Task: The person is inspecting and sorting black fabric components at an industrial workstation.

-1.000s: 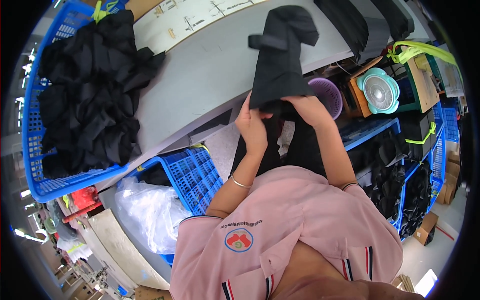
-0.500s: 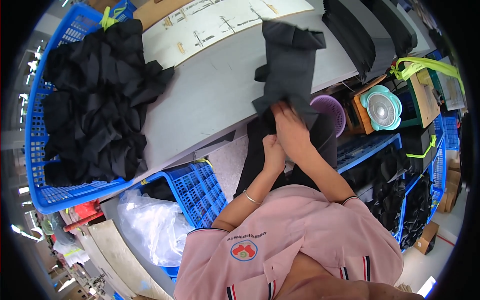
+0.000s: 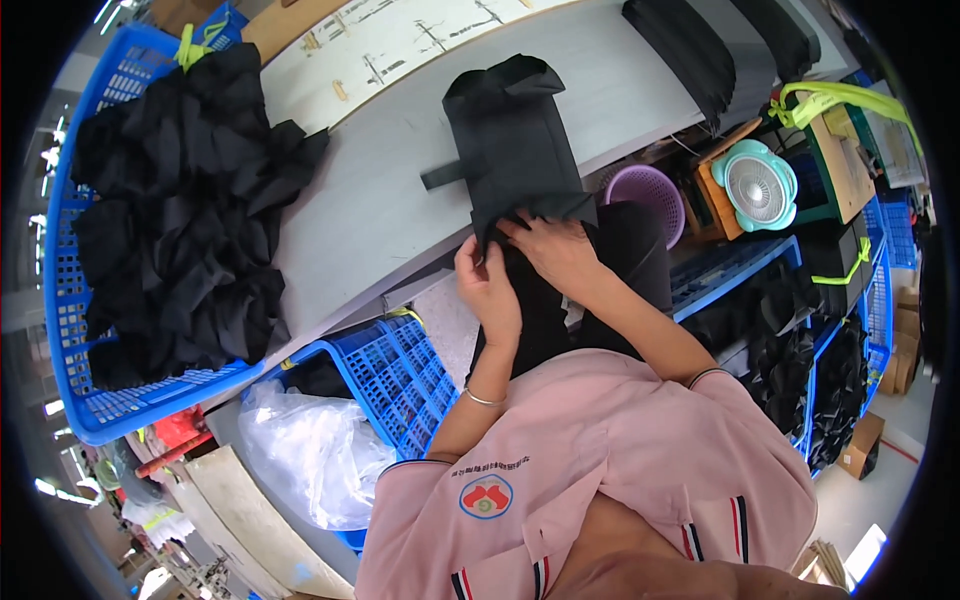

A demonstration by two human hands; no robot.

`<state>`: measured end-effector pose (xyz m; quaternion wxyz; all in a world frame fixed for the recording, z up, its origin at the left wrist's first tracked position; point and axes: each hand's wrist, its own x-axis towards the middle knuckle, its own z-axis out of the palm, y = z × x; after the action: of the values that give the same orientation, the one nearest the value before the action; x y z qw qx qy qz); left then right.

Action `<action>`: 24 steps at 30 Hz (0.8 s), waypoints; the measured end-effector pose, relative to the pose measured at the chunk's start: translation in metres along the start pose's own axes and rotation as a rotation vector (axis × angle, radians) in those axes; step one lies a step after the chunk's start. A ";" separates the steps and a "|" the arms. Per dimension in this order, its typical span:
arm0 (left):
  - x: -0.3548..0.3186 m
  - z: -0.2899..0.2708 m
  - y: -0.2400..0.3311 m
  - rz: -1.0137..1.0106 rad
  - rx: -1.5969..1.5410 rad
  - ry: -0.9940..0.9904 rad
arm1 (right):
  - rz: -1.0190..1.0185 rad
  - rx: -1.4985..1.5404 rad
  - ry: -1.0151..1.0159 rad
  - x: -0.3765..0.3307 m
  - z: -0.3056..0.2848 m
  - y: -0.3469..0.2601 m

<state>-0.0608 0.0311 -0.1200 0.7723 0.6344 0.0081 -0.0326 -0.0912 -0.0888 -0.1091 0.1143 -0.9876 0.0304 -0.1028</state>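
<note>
A black fabric piece (image 3: 522, 150), with a narrow tab sticking out on its left, lies partly on the grey table. Its near end hangs over the front edge. At the near left corner, my left hand (image 3: 489, 292) pinches the cloth between thumb and fingers. My right hand (image 3: 556, 256) is closed on the near hem, fingertips tucked partly out of sight under the folds. To the left, a heap of similar black cloth pieces (image 3: 180, 220) fills a blue plastic basket (image 3: 150, 402).
Flat black stacks (image 3: 685, 55) lie at the table's (image 3: 370, 200) far right. A white board (image 3: 390, 45) rests along the back. Below right are a purple basket (image 3: 648, 205) and a turquoise fan (image 3: 760, 185). Clear plastic bags (image 3: 315, 455) sit by a blue crate (image 3: 395, 375) at lower left.
The fabric piece has shifted left and lies flatter, its left tab now standing out. My hands have moved apart, the left one going up and left to the cloth's corner.
</note>
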 end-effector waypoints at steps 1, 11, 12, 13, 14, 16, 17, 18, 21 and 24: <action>-0.004 -0.006 0.007 -0.059 0.067 -0.046 | -0.015 -0.029 0.023 0.001 -0.002 0.000; -0.007 -0.035 0.025 -0.358 -0.195 -0.287 | -0.043 0.199 -0.210 -0.065 -0.035 -0.019; 0.001 -0.034 0.024 -0.427 -0.315 -0.385 | -0.033 0.201 -0.205 -0.073 -0.043 -0.024; 0.004 -0.032 0.021 -0.463 -0.292 -0.405 | -0.158 0.334 -0.141 -0.081 -0.052 -0.028; 0.006 -0.030 0.019 -0.542 -0.267 -0.381 | -0.247 0.448 -0.154 -0.086 -0.060 -0.032; 0.003 -0.026 0.016 -0.637 -0.229 -0.376 | -0.205 0.651 0.004 -0.102 -0.087 -0.023; -0.001 -0.024 0.016 -0.616 -0.204 -0.379 | -0.007 0.812 0.057 -0.109 -0.102 -0.012; -0.006 -0.021 0.016 -0.558 -0.203 -0.407 | 0.196 0.980 0.126 -0.113 -0.112 -0.002; -0.021 -0.012 0.021 -0.592 -0.112 -0.469 | 0.565 0.888 0.388 -0.108 -0.116 0.028; -0.036 -0.003 0.027 -0.665 -0.009 -0.405 | 0.741 1.073 -0.001 -0.110 -0.111 0.053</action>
<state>-0.0953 0.0406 -0.0921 0.7085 0.5743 0.0607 -0.4056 -0.2242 -0.1553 -0.0371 0.6194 -0.7176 0.3131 -0.0571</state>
